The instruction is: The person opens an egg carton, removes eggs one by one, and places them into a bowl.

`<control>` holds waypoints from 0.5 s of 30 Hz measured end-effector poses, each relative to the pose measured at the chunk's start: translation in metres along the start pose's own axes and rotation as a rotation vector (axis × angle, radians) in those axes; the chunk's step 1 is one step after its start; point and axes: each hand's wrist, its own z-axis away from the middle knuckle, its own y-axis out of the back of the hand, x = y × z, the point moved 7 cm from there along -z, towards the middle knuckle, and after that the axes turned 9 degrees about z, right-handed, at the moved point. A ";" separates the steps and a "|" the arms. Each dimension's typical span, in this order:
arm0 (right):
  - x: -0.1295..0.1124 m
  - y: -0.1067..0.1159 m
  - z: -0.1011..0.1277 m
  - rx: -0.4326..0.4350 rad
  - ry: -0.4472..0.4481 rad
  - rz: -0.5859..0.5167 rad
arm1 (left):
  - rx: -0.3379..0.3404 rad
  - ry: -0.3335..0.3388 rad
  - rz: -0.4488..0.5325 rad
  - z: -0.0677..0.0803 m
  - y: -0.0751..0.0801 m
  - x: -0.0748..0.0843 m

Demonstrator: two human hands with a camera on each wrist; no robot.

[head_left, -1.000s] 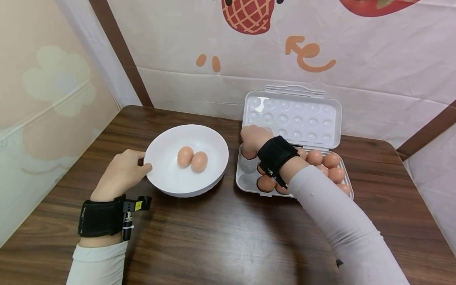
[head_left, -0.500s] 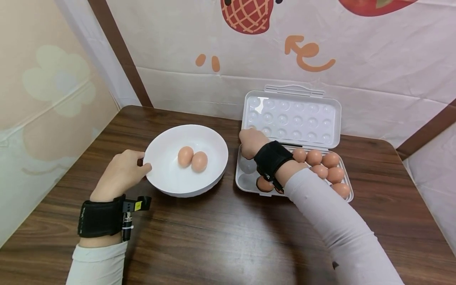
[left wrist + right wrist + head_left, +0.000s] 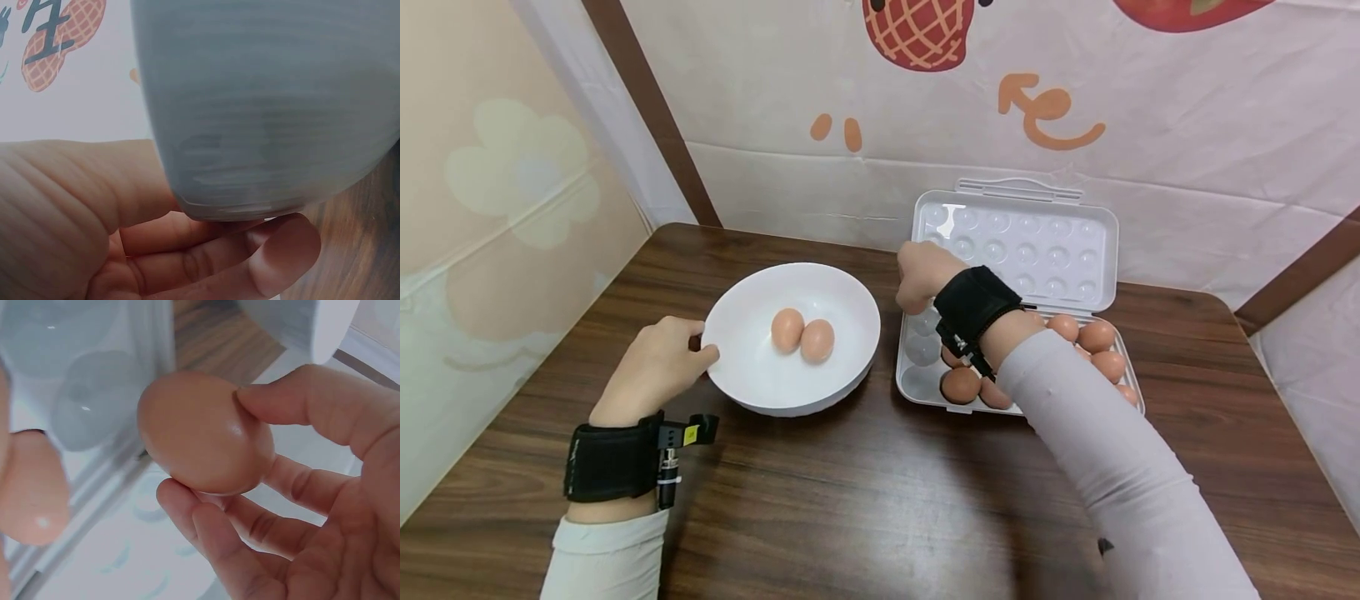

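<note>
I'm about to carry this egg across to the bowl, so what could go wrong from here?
1. The right hand holds the egg only in a fingertip grip above the egg tray; it may slip and crack.
2. Two eggs already lie touching in the white bowl; a drop onto them could break shells.
3. The left hand holds only the bowl's rim; a bump might tip it.

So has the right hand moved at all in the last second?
Yes. The right hand, holding an egg, has lifted up off the egg tray cells, now showing against the open lid.
</note>
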 end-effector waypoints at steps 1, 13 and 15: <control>-0.002 0.002 0.000 0.000 0.005 0.002 | 0.000 -0.001 -0.001 0.000 0.000 0.000; -0.028 0.023 -0.001 0.052 0.023 0.003 | 0.003 0.005 0.006 0.001 0.000 0.001; -0.033 0.025 -0.001 0.056 0.027 0.002 | 0.004 0.008 0.010 0.001 0.000 0.001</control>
